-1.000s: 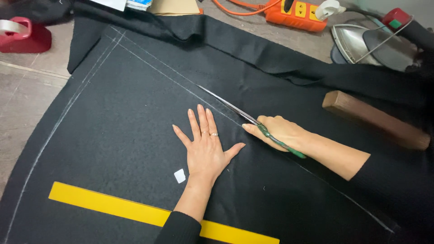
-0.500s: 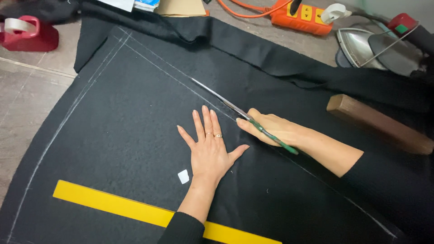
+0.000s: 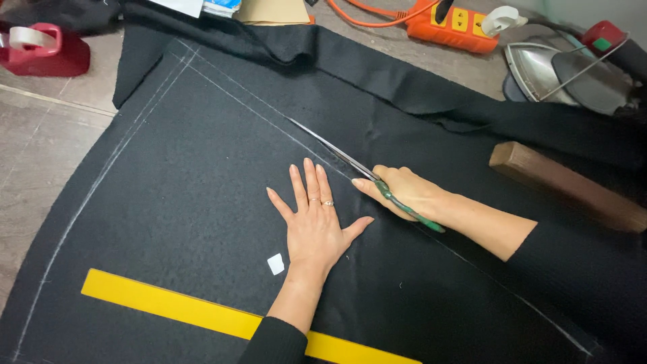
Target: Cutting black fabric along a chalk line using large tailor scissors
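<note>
A large sheet of black fabric [image 3: 189, 195] with white chalk lines lies spread on the table. My left hand [image 3: 313, 226] rests flat on it, fingers spread, holding nothing. My right hand [image 3: 404, 192] grips green-handled scissors [image 3: 350, 162], whose long blades point up and left along a straight chalk line. Behind the scissors a cut runs down toward the lower right. A small piece of white chalk [image 3: 275, 263] lies just left of my left wrist.
A yellow ruler [image 3: 175, 309] lies on the fabric near the bottom. A wooden block [image 3: 566, 185] sits at right. Along the back are a red tape dispenser [image 3: 44, 50], an orange power strip [image 3: 458, 23] and an iron [image 3: 566, 71]. Bare wooden table [image 3: 40, 148] shows at left.
The scissors and my right hand have advanced slightly up and left along the chalk line. My left hand has stayed flat on the fabric beside them.
</note>
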